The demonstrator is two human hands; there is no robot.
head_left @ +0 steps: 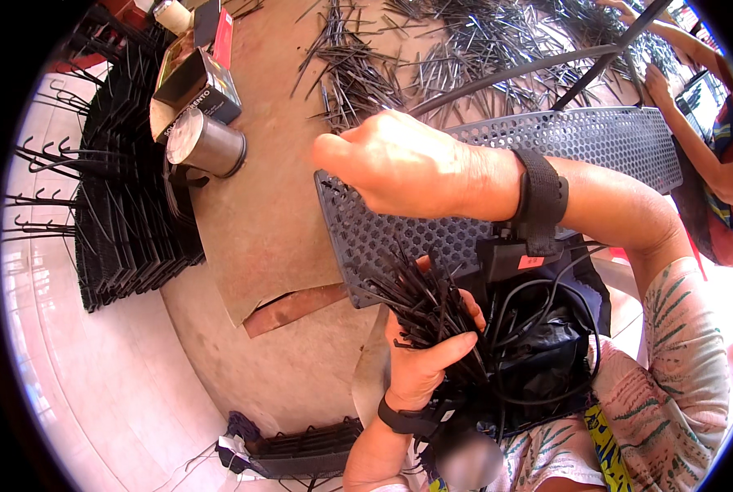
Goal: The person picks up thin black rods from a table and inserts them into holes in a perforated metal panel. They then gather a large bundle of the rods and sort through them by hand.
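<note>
My left hand [419, 361] is closed around a thick bundle of thin black strips [426, 307], whose ends fan out above the fingers. A black perforated panel [399, 238] with a honeycomb of small holes lies just beyond it. Over the left part of this panel, my right hand [395, 160] is curled into a fist, thumb and forefinger toward the left. Anything pinched in those fingers is hidden or too small to see. Near its knuckles lies a loose pile of similar black strips [351, 78] on the brown work surface [268, 189].
More strips [497, 57] are scattered at the back, where another person's arm [678, 98] reaches in. A black bar [514, 74] crosses above the panel. At left stand a metal can [206, 143], a cardboard box [206, 90] and stacked black racks [129, 205] with hooks. Black cables [546, 287] coil near my lap.
</note>
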